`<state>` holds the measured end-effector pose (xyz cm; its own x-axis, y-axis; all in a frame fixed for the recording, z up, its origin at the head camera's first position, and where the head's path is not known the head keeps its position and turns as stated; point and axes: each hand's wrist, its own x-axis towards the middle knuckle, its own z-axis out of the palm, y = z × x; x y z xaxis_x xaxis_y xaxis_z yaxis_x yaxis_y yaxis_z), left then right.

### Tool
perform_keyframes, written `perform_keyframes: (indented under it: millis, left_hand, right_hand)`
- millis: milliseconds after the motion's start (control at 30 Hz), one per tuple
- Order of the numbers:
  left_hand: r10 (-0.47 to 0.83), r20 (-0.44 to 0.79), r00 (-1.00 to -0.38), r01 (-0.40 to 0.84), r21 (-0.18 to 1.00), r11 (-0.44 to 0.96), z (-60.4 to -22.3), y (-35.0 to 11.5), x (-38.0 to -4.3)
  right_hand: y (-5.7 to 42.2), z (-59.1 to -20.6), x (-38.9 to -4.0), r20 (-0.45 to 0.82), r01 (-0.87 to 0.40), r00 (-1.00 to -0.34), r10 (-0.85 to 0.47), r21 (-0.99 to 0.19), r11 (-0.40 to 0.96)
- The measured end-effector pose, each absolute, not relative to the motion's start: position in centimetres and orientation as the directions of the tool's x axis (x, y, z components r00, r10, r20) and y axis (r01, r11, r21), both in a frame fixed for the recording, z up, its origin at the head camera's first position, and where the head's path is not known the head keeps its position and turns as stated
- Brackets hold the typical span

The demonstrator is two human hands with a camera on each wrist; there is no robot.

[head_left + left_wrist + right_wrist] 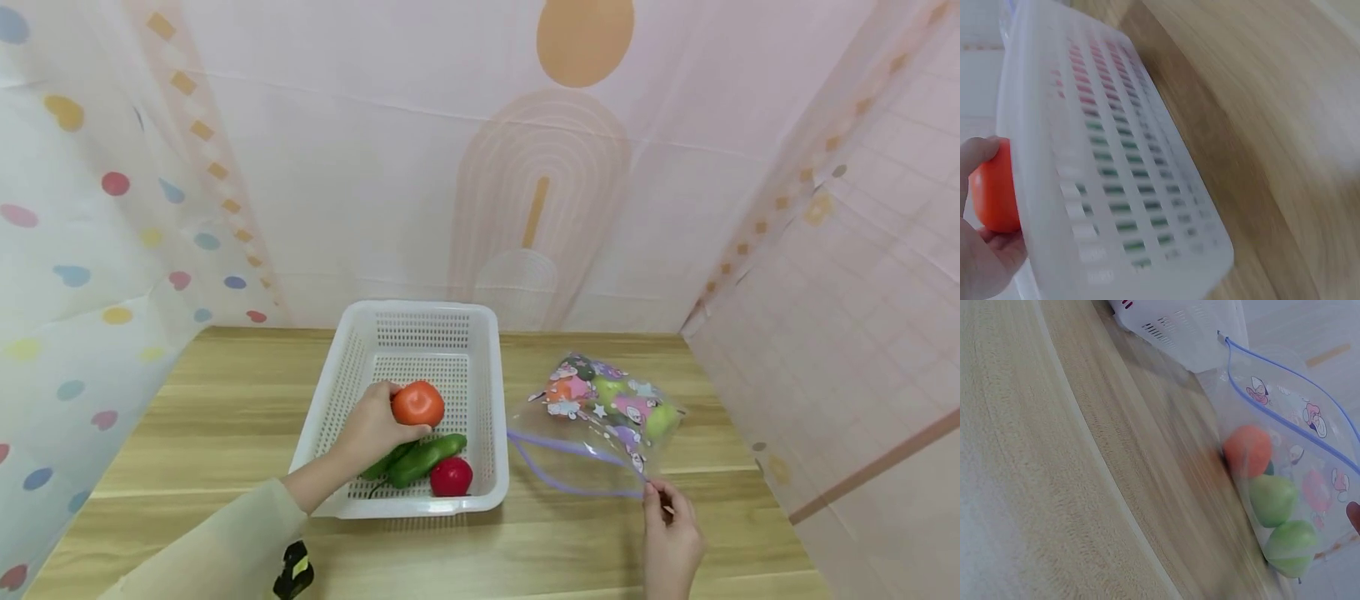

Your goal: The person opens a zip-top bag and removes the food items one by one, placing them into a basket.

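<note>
My left hand (377,425) grips an orange-red tomato (418,405) over the inside of a white plastic basket (491,400). Below it in the basket lie green peppers (426,461) and a round red vegetable or fruit (452,477), whose kind I cannot tell. In the left wrist view, the tomato (996,187) shows at the basket's rim between thumb and fingers. My right hand (672,533) pinches the near corner of a clear zip bag (581,429) with a purple-blue edge; its mouth gapes. Inside the bag are green apples (1274,500) and an orange-red round item (1248,451).
Basket and bag stand side by side on a wooden table (225,417). Patterned cloth (360,192) hangs behind and at both sides. A black and yellow device (294,569) sits at the left sleeve.
</note>
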<state>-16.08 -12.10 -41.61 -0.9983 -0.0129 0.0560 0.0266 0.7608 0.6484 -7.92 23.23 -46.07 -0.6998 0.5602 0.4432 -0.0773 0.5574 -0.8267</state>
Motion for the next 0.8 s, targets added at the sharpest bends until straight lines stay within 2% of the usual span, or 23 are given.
perform_keyframes:
  millis: [433,800]
  left_hand:
    - [-0.125,-0.092,-0.988,-0.155,0.633,0.759,-42.3,-14.7,-16.7]
    - [-0.176,-0.107,-0.979,-0.205,0.588,0.782,-42.5,-15.1,-16.8]
  right_hand:
    - [23.3,-45.9,-8.0,0.427,-0.057,-0.706,0.565,-0.829,0.556]
    - [23.4,-46.0,-8.1,0.439,-0.065,-0.697,0.567,-0.826,0.56]
